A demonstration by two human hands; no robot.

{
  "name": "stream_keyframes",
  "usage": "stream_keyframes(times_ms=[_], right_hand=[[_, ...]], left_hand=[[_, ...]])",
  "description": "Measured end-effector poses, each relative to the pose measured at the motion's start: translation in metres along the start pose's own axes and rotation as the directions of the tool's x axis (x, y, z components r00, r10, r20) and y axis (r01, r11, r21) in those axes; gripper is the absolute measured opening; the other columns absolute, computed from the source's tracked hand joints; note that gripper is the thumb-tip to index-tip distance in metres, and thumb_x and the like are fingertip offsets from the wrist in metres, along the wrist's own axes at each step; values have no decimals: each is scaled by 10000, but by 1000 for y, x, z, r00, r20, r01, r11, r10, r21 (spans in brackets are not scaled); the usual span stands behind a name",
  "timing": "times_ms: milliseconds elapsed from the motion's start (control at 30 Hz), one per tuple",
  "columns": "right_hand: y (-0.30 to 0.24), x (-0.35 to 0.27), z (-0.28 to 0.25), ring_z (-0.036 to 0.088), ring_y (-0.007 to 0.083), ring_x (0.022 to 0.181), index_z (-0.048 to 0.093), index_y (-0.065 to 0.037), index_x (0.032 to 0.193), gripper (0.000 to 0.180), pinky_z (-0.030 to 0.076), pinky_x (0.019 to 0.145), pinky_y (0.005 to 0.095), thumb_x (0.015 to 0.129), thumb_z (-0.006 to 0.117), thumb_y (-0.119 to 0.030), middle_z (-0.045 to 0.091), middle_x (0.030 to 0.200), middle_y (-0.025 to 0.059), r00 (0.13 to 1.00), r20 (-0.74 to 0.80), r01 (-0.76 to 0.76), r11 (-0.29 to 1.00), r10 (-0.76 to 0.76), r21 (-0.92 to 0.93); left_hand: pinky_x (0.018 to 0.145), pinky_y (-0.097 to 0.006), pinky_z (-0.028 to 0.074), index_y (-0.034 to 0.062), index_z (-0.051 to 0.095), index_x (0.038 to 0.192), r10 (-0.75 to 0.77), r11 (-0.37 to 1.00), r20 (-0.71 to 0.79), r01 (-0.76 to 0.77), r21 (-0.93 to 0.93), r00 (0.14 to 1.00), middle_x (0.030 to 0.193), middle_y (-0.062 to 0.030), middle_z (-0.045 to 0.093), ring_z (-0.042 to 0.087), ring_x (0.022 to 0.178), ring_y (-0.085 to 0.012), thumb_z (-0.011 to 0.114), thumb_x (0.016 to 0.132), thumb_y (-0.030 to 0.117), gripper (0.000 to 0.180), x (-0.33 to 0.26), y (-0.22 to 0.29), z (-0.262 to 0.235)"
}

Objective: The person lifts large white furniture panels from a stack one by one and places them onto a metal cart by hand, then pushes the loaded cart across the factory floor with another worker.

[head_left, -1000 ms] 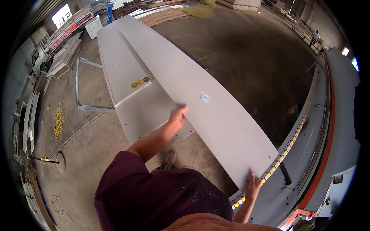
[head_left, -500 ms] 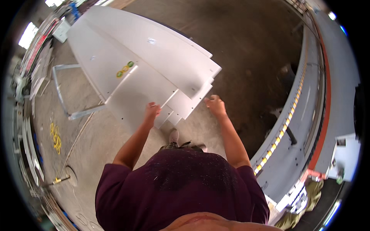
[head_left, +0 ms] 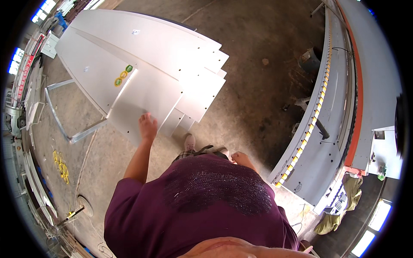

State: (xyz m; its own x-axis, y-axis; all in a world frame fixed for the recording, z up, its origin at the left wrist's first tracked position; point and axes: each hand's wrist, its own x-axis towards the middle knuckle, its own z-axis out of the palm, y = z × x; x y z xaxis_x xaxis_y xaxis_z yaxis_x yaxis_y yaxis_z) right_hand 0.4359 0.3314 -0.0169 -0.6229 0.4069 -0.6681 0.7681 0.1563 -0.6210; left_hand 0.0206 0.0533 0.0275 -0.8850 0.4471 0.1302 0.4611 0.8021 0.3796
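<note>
In front of me lies a stack of white furniture panels [head_left: 146, 92] of different sizes, with small dark holes along their edges. My left hand [head_left: 148, 126] is over the near panel, fingers stretched out and holding nothing; whether it touches the surface I cannot tell. Back beside my waist, my right hand [head_left: 241, 158] is loosely curled, apart from the panels, with no object showing in it. Round green and yellow stickers [head_left: 123, 75] mark one panel near a raised edge.
To the right runs a long grey machine [head_left: 340, 107] with a row of yellow rollers [head_left: 308, 146]. A metal frame [head_left: 86, 129] juts out left of the stack. Yellow cord [head_left: 61, 165] and a standing fan [head_left: 53, 230] are on the left. My shoes [head_left: 189, 142] are close below the panels.
My right hand has drawn back from beside the stack's near corner to my waist. My left hand has shifted left over the near panel. The view has turned slightly.
</note>
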Motion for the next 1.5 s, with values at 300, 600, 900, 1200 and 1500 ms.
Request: stream_keyframes(times_ms=[300,600,900,1200,1500], right_hand=[[45,-19,10,708,220,710,690,-43,845,326,539,739,354,854,555,-339,710,787,124,954,-245,-188,981,173,-39],[108,-7,22,690,279,761,717,-83,791,380,531,777,399,870,505,-389,703,700,92,969,-211,-174,959,126,-225],[93,0,0,689,265,720,722,-60,774,404,532,757,384,861,506,-390,701,685,97,976,-207,-110,972,66,-207],[116,27,22,674,351,805,724,-59,828,428,521,785,437,843,542,-446,697,788,166,963,-253,32,976,-88,-217],[118,27,28,644,397,908,715,-49,871,439,501,822,474,855,530,-447,675,909,225,984,-173,-10,961,-40,-277]], left_hand=[[1021,-507,339,59,458,1250,-61,996,-84,67,63,995,1327,-171,460,405,1248,-362,670,814,255,523,-9,36,27],[1021,-503,342,78,450,1288,44,994,-154,-28,104,987,1360,-129,459,396,1273,-360,633,859,307,520,-14,18,44],[1078,-491,264,126,421,1329,-104,993,-70,108,51,992,1458,-95,354,322,1324,-344,586,888,272,493,-21,49,23],[1071,-474,287,137,423,1336,-119,989,-40,122,82,992,1475,-107,340,333,1320,-338,567,910,286,474,-21,46,22],[1072,-482,280,136,437,1321,-87,992,-45,90,87,995,1474,-116,341,339,1317,-341,533,929,291,432,-16,45,31]])
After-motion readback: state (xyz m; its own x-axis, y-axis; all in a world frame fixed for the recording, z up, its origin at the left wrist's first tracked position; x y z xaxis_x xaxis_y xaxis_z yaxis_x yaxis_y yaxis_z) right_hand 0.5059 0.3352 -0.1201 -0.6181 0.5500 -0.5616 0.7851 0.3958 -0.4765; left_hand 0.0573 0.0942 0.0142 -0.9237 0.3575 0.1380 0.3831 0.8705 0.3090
